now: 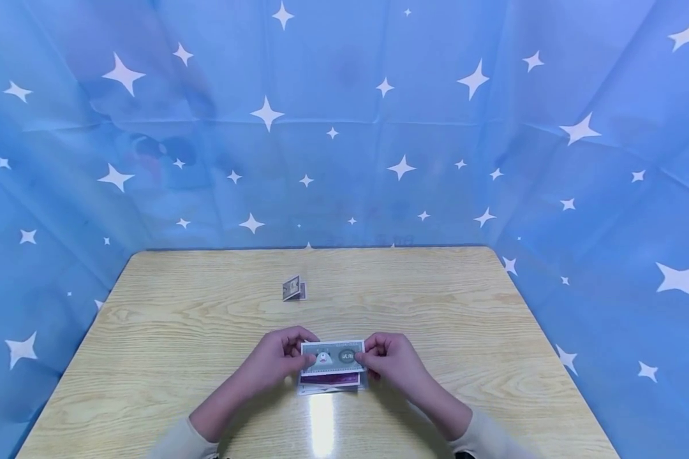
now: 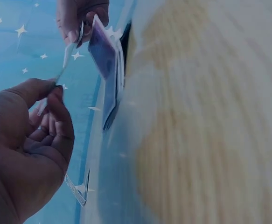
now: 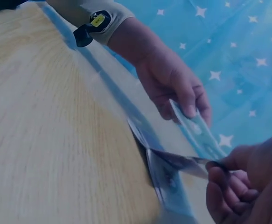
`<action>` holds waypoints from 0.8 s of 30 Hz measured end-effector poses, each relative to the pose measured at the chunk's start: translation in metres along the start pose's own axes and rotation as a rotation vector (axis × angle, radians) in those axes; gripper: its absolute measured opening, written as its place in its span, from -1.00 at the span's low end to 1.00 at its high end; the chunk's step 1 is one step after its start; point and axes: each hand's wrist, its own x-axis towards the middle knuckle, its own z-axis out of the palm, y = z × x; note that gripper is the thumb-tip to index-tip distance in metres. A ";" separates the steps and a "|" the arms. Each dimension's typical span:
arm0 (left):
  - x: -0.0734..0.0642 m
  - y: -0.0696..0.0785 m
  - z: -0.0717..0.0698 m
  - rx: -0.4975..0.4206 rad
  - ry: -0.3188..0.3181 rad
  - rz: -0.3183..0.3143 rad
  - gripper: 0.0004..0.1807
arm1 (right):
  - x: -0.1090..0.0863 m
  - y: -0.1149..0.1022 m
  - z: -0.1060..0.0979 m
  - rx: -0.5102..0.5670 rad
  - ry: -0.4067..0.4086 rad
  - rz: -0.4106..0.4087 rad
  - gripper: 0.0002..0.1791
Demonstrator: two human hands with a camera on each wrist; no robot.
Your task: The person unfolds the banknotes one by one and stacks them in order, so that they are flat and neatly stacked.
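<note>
A grey-green play banknote [image 1: 335, 357] with a white cartoon figure is held up level between both hands. My left hand [image 1: 278, 360] pinches its left end between thumb and fingers. At the other end, my right hand [image 1: 393, 360] pinches it in the same way. Just below lies a small pile of play banknotes [image 1: 327, 388] on the table, a purple one [image 1: 341, 379] among them. In the right wrist view, a dark strip of paper [image 3: 177, 159] slants from the pile [image 3: 166, 184] up to the right fingertips.
A folded banknote [image 1: 292, 289] stands tented on the wooden table [image 1: 436, 299], farther back and left of the hands. Blue cloth with white stars [image 1: 344, 159] hangs behind the table and along both sides.
</note>
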 end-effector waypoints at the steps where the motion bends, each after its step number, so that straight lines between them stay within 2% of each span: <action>1: -0.001 -0.001 0.001 0.021 -0.005 0.002 -0.74 | 0.000 0.001 0.001 -0.013 0.002 -0.002 -0.85; 9: -0.002 -0.007 0.010 0.179 -0.005 0.028 -0.74 | 0.000 0.009 0.007 -0.179 0.024 -0.025 -0.79; 14: -0.001 -0.008 0.016 0.274 0.020 0.063 -0.74 | 0.000 0.014 0.012 -0.257 0.035 -0.047 -0.74; 24: -0.001 -0.006 0.020 0.370 0.005 0.047 -0.73 | 0.000 0.015 0.016 -0.413 0.045 -0.111 -0.73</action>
